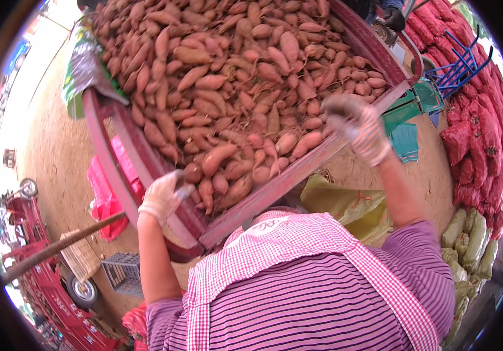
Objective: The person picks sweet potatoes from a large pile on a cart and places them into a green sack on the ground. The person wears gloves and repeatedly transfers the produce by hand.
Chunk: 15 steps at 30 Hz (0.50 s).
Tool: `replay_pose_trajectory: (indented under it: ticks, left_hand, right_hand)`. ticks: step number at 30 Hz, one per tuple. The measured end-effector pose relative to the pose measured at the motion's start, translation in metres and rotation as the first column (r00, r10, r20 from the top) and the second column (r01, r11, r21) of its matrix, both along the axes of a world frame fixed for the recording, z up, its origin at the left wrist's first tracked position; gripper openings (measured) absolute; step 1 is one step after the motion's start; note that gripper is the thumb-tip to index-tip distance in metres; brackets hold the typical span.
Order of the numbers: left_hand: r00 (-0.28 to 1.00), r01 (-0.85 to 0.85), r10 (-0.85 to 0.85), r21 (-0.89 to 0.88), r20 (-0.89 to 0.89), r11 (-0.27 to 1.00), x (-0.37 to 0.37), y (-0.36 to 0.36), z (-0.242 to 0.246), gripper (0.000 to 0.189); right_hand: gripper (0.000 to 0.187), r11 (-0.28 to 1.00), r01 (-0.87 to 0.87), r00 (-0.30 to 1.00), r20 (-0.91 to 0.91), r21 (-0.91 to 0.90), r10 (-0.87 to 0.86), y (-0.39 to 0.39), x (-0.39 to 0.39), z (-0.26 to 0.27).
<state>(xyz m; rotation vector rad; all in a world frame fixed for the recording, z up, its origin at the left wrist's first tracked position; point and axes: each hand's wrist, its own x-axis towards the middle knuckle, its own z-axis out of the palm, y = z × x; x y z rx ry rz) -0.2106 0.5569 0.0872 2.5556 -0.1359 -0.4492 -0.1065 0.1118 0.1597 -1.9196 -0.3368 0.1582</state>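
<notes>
A large heap of reddish sweet potatoes point(234, 87) fills a dark red metal cart bed point(277, 180). My left hand point(163, 195), in a pale glove, is at the near left corner of the bed, over its side; its fingers are blurred, and I cannot tell whether they hold anything. Raised above the right end of the near rail is my right hand point(359, 127), in a striped, soiled glove. It is blurred by motion, and whether something is in it cannot be told.
Stacked red mesh sacks point(475, 131) stand at the right, a blue metal frame point(462, 66) against them. A yellow-green sack point(348, 202) lies below the near rail. At left are a pole point(62, 245), a black crate point(124, 272) and pink bags point(106, 197). Another person's gloved hand point(394, 19) shows at top right.
</notes>
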Motion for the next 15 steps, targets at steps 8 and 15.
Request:
replay_pose_trajectory:
  ticks: [8,15]
  left_hand:
    - [0.988,0.151,-0.148,-0.092,0.039,0.984,-0.008,-0.008,0.011,0.039]
    - [0.977,0.197,-0.195,-0.013,0.086,0.980,-0.014,0.004,0.004,0.038]
  right_hand:
    - [0.053,0.745,-0.031,0.640,0.559,-0.666,0.527,0.089,-0.023,0.203]
    - [0.058,0.629,0.324,0.677,0.638,-0.707,0.368,0.034,-0.049,0.235]
